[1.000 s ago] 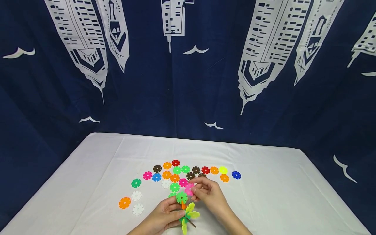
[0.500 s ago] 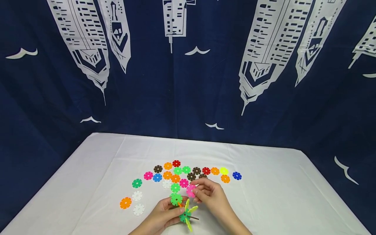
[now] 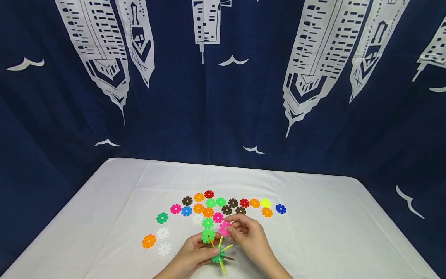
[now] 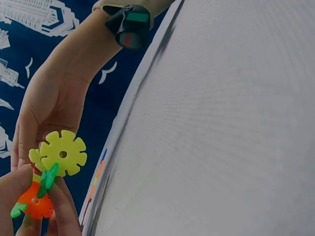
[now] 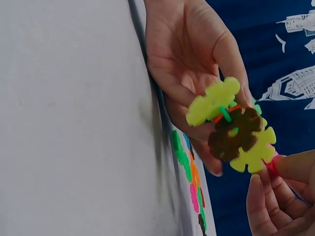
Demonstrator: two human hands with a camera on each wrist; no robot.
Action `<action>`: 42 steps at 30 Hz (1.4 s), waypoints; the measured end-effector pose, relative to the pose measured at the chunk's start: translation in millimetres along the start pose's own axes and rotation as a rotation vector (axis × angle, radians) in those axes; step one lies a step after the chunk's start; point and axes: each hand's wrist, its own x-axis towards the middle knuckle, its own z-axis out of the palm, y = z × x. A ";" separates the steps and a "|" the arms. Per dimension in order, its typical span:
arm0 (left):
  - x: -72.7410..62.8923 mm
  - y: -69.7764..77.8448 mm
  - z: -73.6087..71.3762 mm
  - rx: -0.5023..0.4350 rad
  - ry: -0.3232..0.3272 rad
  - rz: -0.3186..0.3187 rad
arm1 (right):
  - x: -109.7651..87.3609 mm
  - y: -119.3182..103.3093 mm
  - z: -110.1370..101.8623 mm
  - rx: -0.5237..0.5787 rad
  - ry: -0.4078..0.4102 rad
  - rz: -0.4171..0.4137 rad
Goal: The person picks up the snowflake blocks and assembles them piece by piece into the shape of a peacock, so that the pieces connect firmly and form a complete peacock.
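In the head view my left hand (image 3: 196,254) grips a built piece of notched plastic discs near the front of the table. Its hub is a green disc (image 3: 218,255), with yellow discs, a brown one, an orange one and a light green disc (image 3: 208,236) slotted on. A yellow disc (image 4: 71,147) and the orange disc (image 4: 37,202) face the left wrist camera; the brown disc (image 5: 231,137) faces the right wrist camera. My right hand (image 3: 252,234) pinches a pink disc (image 3: 224,228) close to a yellow disc's tip. Whether those two touch, I cannot tell.
Several loose discs lie flat on the white table (image 3: 331,232) behind the hands, among them a dark blue disc (image 3: 280,209) at the right. An orange disc (image 3: 148,241) and a white disc (image 3: 164,248) lie left of my left hand. A dark blue curtain (image 3: 209,108) hangs behind.
My left hand has turned the built piece, so its yellow discs show more edge-on and the light green disc sits farther left. My right hand with the pink disc has come slightly nearer.
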 end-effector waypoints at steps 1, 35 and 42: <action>-0.1 0.1 -0.2 0.002 -0.005 0.006 | -0.1 0.3 0.7 0.002 0.004 -0.001; 0.5 -2.0 -0.8 0.023 0.195 0.082 | -5.5 6.2 19.0 0.031 0.077 -0.121; 0.2 -3.8 0.2 0.052 0.212 0.081 | -6.8 7.3 16.8 0.066 0.034 -0.017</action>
